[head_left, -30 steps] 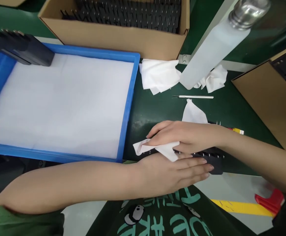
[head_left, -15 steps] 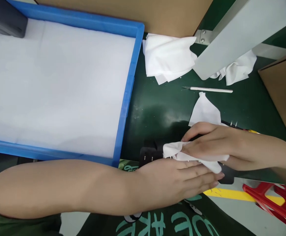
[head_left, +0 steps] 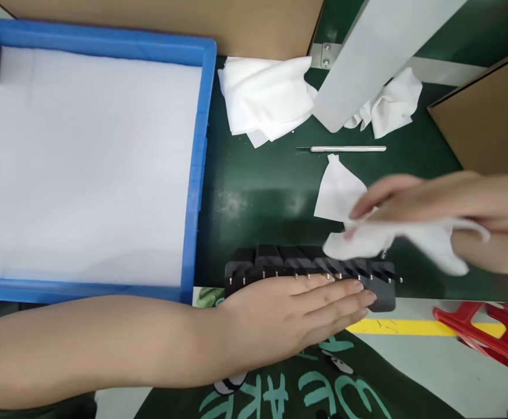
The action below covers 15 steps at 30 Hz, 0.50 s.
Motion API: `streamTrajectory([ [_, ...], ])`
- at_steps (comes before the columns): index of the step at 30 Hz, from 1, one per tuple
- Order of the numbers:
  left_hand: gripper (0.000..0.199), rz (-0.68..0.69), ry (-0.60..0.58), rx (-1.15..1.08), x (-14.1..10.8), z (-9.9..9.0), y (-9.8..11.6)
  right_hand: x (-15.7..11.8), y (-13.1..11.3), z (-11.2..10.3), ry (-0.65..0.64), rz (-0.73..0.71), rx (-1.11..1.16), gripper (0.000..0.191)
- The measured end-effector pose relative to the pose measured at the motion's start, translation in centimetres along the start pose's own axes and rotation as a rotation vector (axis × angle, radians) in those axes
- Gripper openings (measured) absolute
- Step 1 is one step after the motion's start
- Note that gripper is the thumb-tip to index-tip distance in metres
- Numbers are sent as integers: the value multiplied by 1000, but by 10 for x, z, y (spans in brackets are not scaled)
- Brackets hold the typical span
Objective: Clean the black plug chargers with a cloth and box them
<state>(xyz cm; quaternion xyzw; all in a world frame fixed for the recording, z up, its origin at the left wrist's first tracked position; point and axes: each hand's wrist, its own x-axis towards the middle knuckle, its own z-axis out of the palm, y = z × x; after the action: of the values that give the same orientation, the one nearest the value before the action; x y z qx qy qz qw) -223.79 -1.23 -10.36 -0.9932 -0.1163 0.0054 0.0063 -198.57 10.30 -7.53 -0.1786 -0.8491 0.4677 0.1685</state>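
A row of black blocks [head_left: 280, 255] with small metal pins lies along the table's near edge. My left hand [head_left: 297, 314] rests flat against the near side of the row, fingers stretched out to the right. Above the row's right end, my right hand [head_left: 419, 203], blurred by motion, grips a white cloth [head_left: 362, 241] that hangs from its fingers. Another piece of white cloth [head_left: 338, 189] lies on the green table just left of my right hand.
A blue tray [head_left: 195, 169] lined with white fills the left. Folded white cloths [head_left: 265, 99], a thin craft knife [head_left: 347, 149], a grey post [head_left: 380, 52] and a crumpled cloth [head_left: 395, 105] are farther back. Cardboard stands at the right [head_left: 489, 116]. A red object [head_left: 489, 337] is below.
My right hand has lifted off the black row with its cloth and moved up and right, uncovering the pins. My left hand stays against the row. The whole view has shifted slightly.
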Motion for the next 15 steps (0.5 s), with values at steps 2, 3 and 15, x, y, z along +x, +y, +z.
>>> streamTrajectory([
  [2,71,16,-11,26,0,-2,-2,24,-2,17,197,-21,-37,36],
  [3,70,31,-27,43,1,-3,-3,37,-3,27,170,-48,-45,32],
  [15,64,70,-29,104,1,-8,-8,56,3,38,-348,-81,-7,34],
])
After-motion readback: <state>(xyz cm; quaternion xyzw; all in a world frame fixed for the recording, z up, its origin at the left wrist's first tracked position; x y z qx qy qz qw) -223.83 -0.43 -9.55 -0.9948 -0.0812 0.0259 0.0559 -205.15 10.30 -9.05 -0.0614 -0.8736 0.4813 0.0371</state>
